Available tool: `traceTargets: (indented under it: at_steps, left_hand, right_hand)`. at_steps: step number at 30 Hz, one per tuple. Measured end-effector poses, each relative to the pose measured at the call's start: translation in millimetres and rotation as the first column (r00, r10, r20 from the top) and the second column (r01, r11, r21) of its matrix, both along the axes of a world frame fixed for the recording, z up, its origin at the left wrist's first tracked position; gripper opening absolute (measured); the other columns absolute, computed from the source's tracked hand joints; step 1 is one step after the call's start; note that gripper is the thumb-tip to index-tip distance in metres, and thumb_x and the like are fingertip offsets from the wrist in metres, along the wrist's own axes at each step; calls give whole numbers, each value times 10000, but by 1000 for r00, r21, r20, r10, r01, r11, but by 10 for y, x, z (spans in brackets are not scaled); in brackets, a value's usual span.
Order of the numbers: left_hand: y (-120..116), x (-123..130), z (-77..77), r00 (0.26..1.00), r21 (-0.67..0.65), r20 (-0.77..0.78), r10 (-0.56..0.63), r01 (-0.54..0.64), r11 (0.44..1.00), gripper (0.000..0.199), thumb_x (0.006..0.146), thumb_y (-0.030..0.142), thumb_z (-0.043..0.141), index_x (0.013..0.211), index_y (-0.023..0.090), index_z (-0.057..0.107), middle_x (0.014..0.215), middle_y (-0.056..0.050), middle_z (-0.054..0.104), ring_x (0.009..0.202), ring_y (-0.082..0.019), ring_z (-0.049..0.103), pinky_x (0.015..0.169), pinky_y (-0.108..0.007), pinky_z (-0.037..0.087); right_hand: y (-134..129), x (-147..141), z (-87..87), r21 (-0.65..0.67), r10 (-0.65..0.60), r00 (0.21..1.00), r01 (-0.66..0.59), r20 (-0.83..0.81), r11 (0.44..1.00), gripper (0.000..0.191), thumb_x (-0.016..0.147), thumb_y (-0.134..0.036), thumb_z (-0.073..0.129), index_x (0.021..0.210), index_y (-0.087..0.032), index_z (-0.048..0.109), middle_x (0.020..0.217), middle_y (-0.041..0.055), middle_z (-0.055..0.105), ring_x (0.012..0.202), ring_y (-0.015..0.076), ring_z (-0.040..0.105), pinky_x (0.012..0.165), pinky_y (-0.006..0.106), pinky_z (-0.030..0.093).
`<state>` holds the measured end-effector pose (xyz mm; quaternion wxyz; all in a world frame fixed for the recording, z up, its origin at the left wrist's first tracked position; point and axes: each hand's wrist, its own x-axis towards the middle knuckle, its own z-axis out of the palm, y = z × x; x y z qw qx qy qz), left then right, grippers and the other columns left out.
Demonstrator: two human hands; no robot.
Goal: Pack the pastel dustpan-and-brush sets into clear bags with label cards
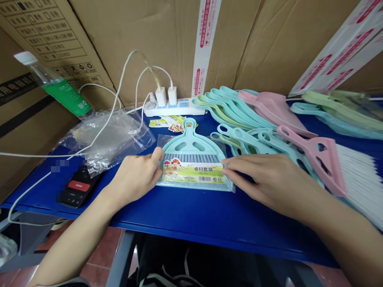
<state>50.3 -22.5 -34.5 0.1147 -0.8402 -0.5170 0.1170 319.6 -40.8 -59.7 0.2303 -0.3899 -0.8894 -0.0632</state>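
A light blue dustpan and brush set point(190, 140) lies flat in a clear plastic bag on the blue table, its handle pointing away from me. Across its grey bristles sits a printed card point(206, 170) with red mushrooms and a barcode. My left hand point(136, 175) is closed on the left edge of the bagged set, thumb and curled fingers pressed together. On the opposite edge, my right hand point(266, 179) pinches the bag and card side between thumb and fingertips. The right hand's lower fingers are partly hidden behind its back.
Stacked dustpans point(239, 104) and loose brushes point(254, 139) lie to the right, a pink brush point(321, 159) nearest. Behind are loose cards point(169, 121) and a power strip point(179, 107). Leftward are clear bags point(113, 135), a bottle point(64, 93), a phone point(78, 186) and white cables point(119, 95).
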Motion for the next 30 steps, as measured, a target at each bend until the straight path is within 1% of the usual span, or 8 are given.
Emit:
traceTargets:
  at_steps: [8, 11, 14, 17, 20, 24, 27, 30]
  left_hand:
    - [10, -58, -39, 996, 162, 81, -42, 28, 986, 202, 868, 163, 361, 959, 186, 540, 580, -9, 662, 501, -216, 650, 449, -279, 302]
    - [8, -82, -51, 982, 258, 151, -113, 71, 964, 208, 878, 162, 350, 936, 194, 547, 619, -2, 672, 516, -180, 636, 465, -269, 322]
    - [-1, -90, -47, 945, 327, 215, -248, 170, 930, 223, 896, 142, 337, 896, 191, 554, 651, 6, 663, 530, -153, 616, 493, -262, 368]
    - [-9, -80, -42, 869, 315, 216, -445, 369, 874, 268, 926, 120, 325, 873, 180, 581, 729, -4, 664, 557, -136, 603, 509, -260, 405]
    - [-9, -65, -51, 793, 244, 185, -580, 535, 809, 301, 955, 130, 344, 983, 185, 638, 746, 2, 643, 581, -132, 595, 534, -258, 434]
    - [-2, -59, -78, 759, 237, 186, -624, 582, 778, 334, 964, 132, 381, 1143, 203, 654, 743, 9, 634, 631, -131, 612, 597, -253, 470]
    - [-1, -63, -91, 740, 247, 183, -647, 602, 759, 336, 974, 144, 379, 1135, 202, 669, 731, 5, 635, 645, -132, 617, 607, -253, 480]
    - [6, -72, -90, 782, 274, 149, -605, 555, 786, 330, 977, 153, 378, 1071, 196, 691, 721, -4, 654, 659, -141, 629, 594, -262, 477]
  right_hand:
    - [-9, -30, 108, 167, 44, 998, -35, -49, 985, 296, 977, -172, 475, 718, -199, 615, 617, 13, 629, 585, 152, 594, 546, 280, 435]
    - [-10, -54, 112, 169, 104, 994, -99, -20, 981, 325, 982, -167, 467, 702, -188, 632, 581, 7, 587, 570, 148, 540, 560, 278, 428]
    - [-9, -72, 109, 153, 160, 987, -161, 19, 975, 391, 1008, -187, 419, 701, -181, 661, 592, 17, 599, 588, 149, 529, 568, 275, 425]
    - [-6, -74, 104, 131, 175, 982, -183, 68, 974, 446, 1021, -197, 385, 689, -191, 683, 600, 23, 637, 614, 156, 541, 596, 290, 438]
    - [-3, -73, 83, 113, 179, 979, -189, 95, 975, 445, 1022, -196, 379, 735, -197, 719, 631, 26, 681, 636, 164, 555, 614, 306, 452]
    - [3, -92, 24, 114, 182, 978, -194, 106, 974, 405, 1025, -206, 380, 862, -179, 751, 705, 33, 725, 672, 174, 581, 625, 313, 466]
    - [11, -109, -26, 119, 180, 975, -196, 132, 973, 337, 1011, -206, 419, 963, -179, 751, 810, 38, 758, 723, 180, 605, 671, 322, 483]
    - [20, -117, -54, 106, 172, 972, -190, 158, 976, 283, 991, -202, 463, 1020, -180, 744, 840, 41, 761, 743, 182, 612, 683, 324, 482]
